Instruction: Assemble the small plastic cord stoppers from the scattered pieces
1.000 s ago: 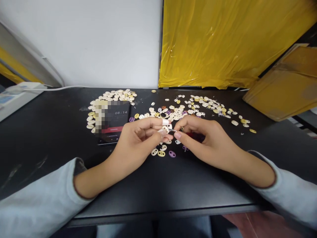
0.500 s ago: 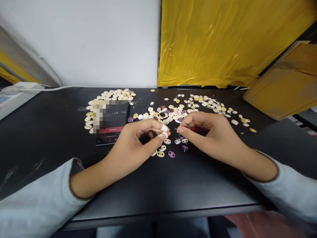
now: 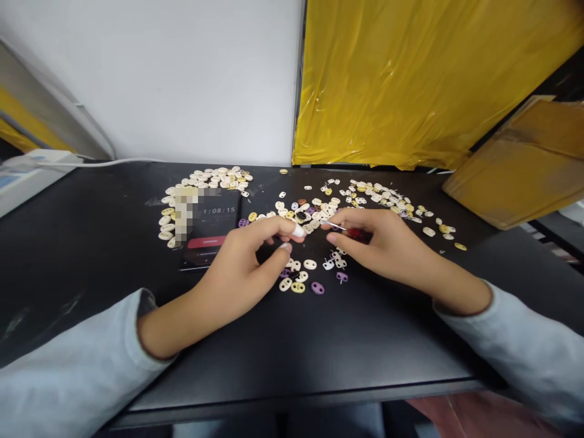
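The grip of the right hand (image 3: 387, 249) is closed around a slim red-handled tool (image 3: 359, 235), the handle running back under the curled fingers, while its thin metal shaft (image 3: 337, 227) sticks out between index finger and thumb toward the left hand (image 3: 239, 261). That left grip is slightly open: index finger and thumb stand apart, the index tip wrapped in white tape (image 3: 298, 232), and no piece shows between the two tips; the palm side is hidden. Both hands hover above the bench (image 3: 283, 347), wrists coming in low from either side in light blue sleeves, backs of the hands turned up, the two grips facing each other with a gap between. Two-holed oval pieces lie all about them. Just below the left grip sits a small cluster with a yellow oval (image 3: 298, 288) and, a little to its right, a purple oval (image 3: 317, 288); below the right grip are pieces with thin stubs, among them a purple stubbed piece (image 3: 342, 277). A mixed pile (image 3: 319, 212) lies just beyond both grips, with a looser scatter (image 3: 385, 194) past the right one. Beyond the left hand, a phone (image 3: 214, 226) reads 1:08:15, with a heap of pale ovals (image 3: 210, 177) curving along its far and left sides.
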`<state>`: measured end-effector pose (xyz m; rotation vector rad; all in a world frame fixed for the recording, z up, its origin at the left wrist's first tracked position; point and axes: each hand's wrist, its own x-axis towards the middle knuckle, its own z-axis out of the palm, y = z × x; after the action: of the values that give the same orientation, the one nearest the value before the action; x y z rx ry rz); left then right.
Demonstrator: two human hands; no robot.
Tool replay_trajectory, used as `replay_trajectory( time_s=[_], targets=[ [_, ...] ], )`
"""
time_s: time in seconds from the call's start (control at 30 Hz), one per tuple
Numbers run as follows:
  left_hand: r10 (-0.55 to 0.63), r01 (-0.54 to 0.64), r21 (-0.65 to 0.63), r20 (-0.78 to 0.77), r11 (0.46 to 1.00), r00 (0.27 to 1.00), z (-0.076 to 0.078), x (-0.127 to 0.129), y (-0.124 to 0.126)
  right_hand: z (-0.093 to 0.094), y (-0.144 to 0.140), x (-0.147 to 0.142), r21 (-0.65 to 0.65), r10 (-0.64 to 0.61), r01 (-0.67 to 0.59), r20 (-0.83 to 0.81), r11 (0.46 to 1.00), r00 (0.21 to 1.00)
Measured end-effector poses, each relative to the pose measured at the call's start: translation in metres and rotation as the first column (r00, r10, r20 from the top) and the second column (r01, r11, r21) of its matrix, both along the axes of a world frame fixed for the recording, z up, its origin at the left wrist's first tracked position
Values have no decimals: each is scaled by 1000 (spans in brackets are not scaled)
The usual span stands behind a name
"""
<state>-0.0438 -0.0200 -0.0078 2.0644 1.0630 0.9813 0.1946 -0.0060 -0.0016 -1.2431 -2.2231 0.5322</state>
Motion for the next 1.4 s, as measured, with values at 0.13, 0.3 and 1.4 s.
replay_trajectory(
  time_s=[0.13, 0.3, 1.4],
  targets=[
    [23, -7, -104, 145, 995, 989, -2, -1, -1, 0, 13, -16, 55, 11, -21, 176, 998, 984],
    [-8, 31, -111, 202, 993, 979, -4, 0, -10, 5, 21, -28, 75, 19, -45, 317, 996, 948],
    [-143, 143, 31, 15, 989, 990, 0, 6, -13, -2, 21, -19, 94, -1, -31, 325, 995, 946]
  ],
)
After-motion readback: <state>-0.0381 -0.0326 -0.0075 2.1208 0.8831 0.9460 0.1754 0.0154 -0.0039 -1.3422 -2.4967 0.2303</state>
